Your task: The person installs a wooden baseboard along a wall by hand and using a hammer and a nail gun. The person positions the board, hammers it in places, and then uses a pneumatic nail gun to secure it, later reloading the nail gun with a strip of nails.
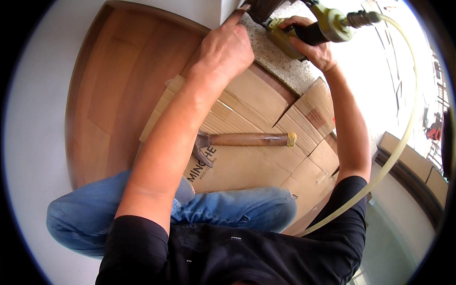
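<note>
My left hand (pixel 227 51) reaches up to the wall corner, its index finger stretched out to the edge of a dark brown wood piece (pixel 262 9); the other fingers are curled or hidden. My right hand (pixel 316 47) is wrapped around the black grip of a green air nailer (pixel 332 23), whose nose end lies close to the dark wood. A pale yellow air hose (pixel 414 90) runs from the nailer's metal coupling around past my right arm. Below my hands, a claw hammer (pixel 249 139) with a wooden handle lies on flattened cardboard (pixel 247 166).
A speckled stone sill (pixel 273 54) runs under the nailer. Brown wood flooring (pixel 114 90) is at the left, bordered by a dark skirting board (pixel 76 80) and a white wall (pixel 38 118). My bent legs in jeans (pixel 237 206) are close below. Bright glare washes out the right side.
</note>
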Tool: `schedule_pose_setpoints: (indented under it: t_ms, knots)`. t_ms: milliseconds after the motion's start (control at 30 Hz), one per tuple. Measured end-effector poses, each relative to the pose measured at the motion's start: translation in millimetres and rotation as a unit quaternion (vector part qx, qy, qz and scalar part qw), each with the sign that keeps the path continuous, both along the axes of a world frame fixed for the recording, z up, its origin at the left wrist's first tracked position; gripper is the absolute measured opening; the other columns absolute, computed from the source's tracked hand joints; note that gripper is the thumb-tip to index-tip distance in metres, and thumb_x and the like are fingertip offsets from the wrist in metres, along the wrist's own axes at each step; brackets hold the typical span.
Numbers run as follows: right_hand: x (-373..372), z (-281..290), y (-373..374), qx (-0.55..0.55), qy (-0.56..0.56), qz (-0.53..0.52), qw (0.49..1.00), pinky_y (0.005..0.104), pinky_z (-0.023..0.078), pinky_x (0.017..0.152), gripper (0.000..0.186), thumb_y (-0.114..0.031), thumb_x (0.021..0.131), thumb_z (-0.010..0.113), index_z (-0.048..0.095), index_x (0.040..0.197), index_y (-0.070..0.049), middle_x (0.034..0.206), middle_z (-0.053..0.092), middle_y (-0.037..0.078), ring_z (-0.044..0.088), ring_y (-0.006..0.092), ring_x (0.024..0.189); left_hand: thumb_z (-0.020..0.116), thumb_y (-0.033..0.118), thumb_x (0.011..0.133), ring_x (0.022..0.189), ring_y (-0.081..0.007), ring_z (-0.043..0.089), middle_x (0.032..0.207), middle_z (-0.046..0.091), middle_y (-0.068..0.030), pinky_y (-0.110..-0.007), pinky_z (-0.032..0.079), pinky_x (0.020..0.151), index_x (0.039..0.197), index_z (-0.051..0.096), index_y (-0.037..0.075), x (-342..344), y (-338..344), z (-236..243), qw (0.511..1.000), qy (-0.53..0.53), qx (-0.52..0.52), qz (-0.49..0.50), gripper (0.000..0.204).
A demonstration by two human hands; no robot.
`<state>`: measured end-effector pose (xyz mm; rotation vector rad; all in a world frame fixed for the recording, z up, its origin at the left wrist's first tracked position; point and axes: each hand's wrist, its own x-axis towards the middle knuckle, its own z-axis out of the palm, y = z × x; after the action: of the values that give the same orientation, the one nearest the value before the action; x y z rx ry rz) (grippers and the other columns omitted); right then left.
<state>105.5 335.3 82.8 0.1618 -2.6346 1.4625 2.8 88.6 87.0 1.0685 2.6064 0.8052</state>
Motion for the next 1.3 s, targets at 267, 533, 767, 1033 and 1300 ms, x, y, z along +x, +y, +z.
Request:
schedule_pose_setpoints:
  t_ms: [267,533,767,1033,1300]
  knots:
    - [2,-3,-1,-0.050,-0.002,0.004,0.999,0.0385,0.044,0.115,0.060,-0.022,0.089,0.072,0.059,0.144,-0.004,0.130,0.070,0.009,0.062,0.0218,0.126,0.062,0.011,0.089,0.116,-0.0411,0.068,0.160,0.050,-0.0057,-0.047,0.055,0.104,0.096,0.078,-0.001,0,1,7,0.999,0.002,-0.046,-0.005,0.021]
    - [123,19,-13,-0.089,-0.045,-0.144,0.985,0.0453,0.045,0.118,0.067,-0.033,0.088,0.077,0.057,0.148,-0.010,0.139,0.066,0.011,0.060,0.0283,0.132,0.052,0.012,0.097,0.129,-0.0337,0.064,0.170,0.036,-0.0076,-0.044,0.052,0.110,0.107,0.075,-0.005,0,13,9,0.992,-0.039,-0.122,-0.024,0.030]
    - [309,39,-106,-0.200,0.021,-0.319,0.926,0.0474,0.036,0.123,0.063,-0.008,0.089,0.072,0.051,0.149,0.000,0.148,0.059,0.016,0.052,0.0296,0.143,0.044,0.016,0.101,0.135,-0.0346,0.059,0.170,0.038,-0.0077,-0.044,0.050,0.113,0.118,0.072,0.004,4,-8,13,0.995,0.032,-0.094,-0.017,0.035]
    - [445,33,-217,0.085,-0.036,-0.523,0.847,0.0451,0.042,0.116,0.045,-0.005,0.092,0.072,0.066,0.137,-0.006,0.140,0.064,0.010,0.055,0.0325,0.136,0.055,0.015,0.096,0.097,-0.0357,0.070,0.104,0.070,-0.0147,-0.047,0.058,0.082,0.094,0.072,0.008,5,-172,-5,0.995,0.049,0.087,0.015,0.019]
    - [421,17,-250,0.362,-0.203,-0.514,0.751,0.0500,0.042,0.117,0.062,-0.005,0.081,0.078,0.067,0.140,-0.019,0.141,0.066,0.004,0.050,0.0385,0.142,0.061,0.012,0.091,0.103,-0.0372,0.064,0.107,0.065,-0.0135,-0.050,0.053,0.088,0.101,0.067,0.012,-30,-292,-92,0.979,0.170,0.076,0.087,0.012]
